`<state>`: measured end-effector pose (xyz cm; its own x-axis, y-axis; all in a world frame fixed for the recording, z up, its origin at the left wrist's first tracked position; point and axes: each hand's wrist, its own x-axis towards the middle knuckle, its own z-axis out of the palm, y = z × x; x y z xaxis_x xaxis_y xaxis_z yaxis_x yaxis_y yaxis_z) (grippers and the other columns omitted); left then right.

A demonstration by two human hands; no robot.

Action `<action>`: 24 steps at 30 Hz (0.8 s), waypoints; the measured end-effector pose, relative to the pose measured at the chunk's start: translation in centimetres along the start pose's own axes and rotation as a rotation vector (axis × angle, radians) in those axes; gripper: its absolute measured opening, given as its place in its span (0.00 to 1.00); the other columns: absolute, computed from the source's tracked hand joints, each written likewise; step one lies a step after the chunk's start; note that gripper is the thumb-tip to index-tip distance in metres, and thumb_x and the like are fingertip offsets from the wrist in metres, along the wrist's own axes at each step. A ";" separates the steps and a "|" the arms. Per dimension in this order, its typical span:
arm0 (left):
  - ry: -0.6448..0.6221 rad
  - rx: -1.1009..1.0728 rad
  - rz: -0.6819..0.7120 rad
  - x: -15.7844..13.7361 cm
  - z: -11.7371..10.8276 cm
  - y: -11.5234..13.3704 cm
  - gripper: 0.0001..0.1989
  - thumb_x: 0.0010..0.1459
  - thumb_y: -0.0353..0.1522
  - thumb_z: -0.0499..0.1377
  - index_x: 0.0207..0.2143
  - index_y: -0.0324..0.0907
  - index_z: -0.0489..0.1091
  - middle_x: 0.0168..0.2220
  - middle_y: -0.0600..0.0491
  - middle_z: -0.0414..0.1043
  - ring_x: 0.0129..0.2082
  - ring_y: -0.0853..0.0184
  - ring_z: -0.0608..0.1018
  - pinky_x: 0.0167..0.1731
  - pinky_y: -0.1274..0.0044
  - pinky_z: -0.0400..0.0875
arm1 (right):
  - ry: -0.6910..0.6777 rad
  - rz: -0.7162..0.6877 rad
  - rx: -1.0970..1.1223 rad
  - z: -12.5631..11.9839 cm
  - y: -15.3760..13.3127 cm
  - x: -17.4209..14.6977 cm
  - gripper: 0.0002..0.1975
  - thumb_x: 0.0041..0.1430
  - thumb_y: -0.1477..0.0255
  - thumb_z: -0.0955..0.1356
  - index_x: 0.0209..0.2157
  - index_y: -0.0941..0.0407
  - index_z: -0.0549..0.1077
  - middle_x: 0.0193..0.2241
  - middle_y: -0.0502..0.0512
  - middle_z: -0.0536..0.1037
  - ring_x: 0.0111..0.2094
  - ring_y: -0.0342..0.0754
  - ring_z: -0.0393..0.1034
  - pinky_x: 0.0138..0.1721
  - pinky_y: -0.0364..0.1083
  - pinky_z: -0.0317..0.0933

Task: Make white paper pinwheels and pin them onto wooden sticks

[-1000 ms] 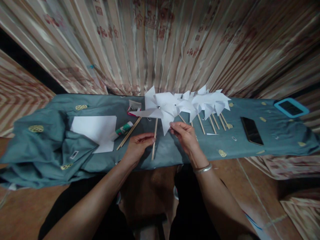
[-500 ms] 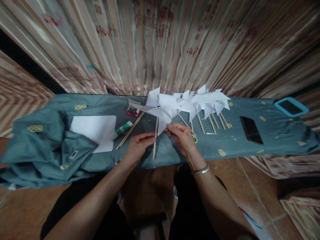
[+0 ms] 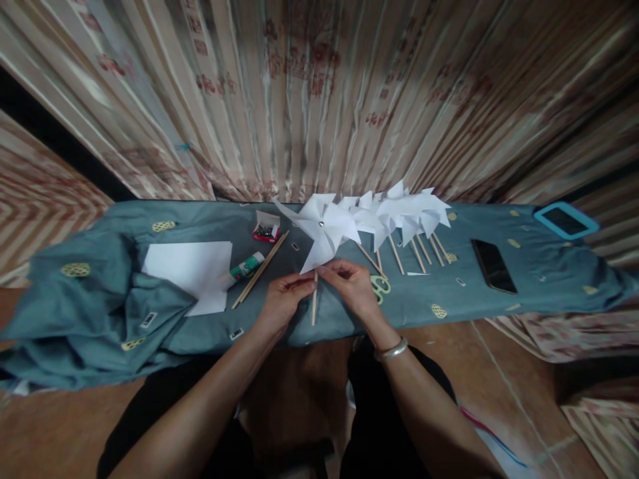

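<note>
A white paper pinwheel (image 3: pixel 319 229) with a shiny pin at its centre stands before me on a wooden stick (image 3: pixel 314 309). My left hand (image 3: pixel 287 299) pinches that stick just below the blades. From the other side my right hand (image 3: pixel 349 283) is closed, thumb and forefinger at the stick's upper part near the lowest blade tip. Whether it grips stick or paper is hard to tell. Behind and to the right lie several finished-looking white pinwheels (image 3: pixel 394 216) on sticks, overlapping one another. Green-handled scissors (image 3: pixel 380 287) lie partly hidden beside my right hand.
On the grey-green cloth (image 3: pixel 329 322) at left lie white paper sheets (image 3: pixel 192 266), a green glue stick (image 3: pixel 246 266), loose wooden sticks (image 3: pixel 262 269) and a red box of pins (image 3: pixel 266 227). To the right are a black phone (image 3: pixel 494 265) and a blue-framed device (image 3: pixel 566 219).
The pinwheel's blades have turned about the pin. My right hand has moved left, from a blade tip to beside the stick. The view has shifted slightly, and the scissors show more.
</note>
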<state>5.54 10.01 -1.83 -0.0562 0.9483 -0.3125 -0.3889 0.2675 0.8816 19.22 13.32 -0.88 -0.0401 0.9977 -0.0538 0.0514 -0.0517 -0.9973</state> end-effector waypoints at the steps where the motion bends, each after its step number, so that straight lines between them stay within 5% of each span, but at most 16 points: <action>1: 0.001 -0.005 -0.006 0.0 0.1 -0.1 0.15 0.33 0.35 0.72 0.28 0.41 0.80 0.29 0.51 0.80 0.28 0.68 0.76 0.36 0.75 0.70 | -0.006 0.004 -0.005 0.0 0.1 0.0 0.13 0.39 0.60 0.77 0.21 0.55 0.77 0.19 0.48 0.77 0.21 0.41 0.65 0.27 0.42 0.58; 17: -0.052 0.123 0.049 0.1 0.5 -0.6 0.18 0.36 0.39 0.70 0.32 0.40 0.80 0.30 0.50 0.80 0.30 0.66 0.78 0.35 0.74 0.73 | 0.094 -0.053 -0.083 -2.0 0.1 0.3 0.14 0.41 0.60 0.74 0.20 0.57 0.76 0.18 0.49 0.75 0.21 0.41 0.63 0.25 0.42 0.57; 20: -0.026 0.245 0.134 0.4 -0.9 0.1 0.18 0.38 0.39 0.69 0.33 0.40 0.80 0.32 0.50 0.80 0.31 0.64 0.79 0.37 0.73 0.73 | 0.127 -0.105 -0.249 -4.3 -0.9 1.9 0.15 0.45 0.58 0.72 0.22 0.58 0.77 0.19 0.49 0.75 0.21 0.41 0.63 0.24 0.41 0.56; 24: 0.040 0.461 0.318 1.0 -3.8 1.6 0.16 0.42 0.40 0.65 0.32 0.40 0.79 0.33 0.50 0.80 0.32 0.63 0.79 0.35 0.73 0.74 | 0.102 -0.071 -0.743 -7.2 -2.6 5.2 0.14 0.51 0.61 0.70 0.25 0.59 0.78 0.22 0.50 0.77 0.23 0.42 0.67 0.25 0.41 0.58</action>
<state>1.37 10.74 -2.06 -0.1437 0.9896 -0.0109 0.0944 0.0247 0.9952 26.06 18.99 1.77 0.0222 0.9985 0.0507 0.7134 0.0197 -0.7005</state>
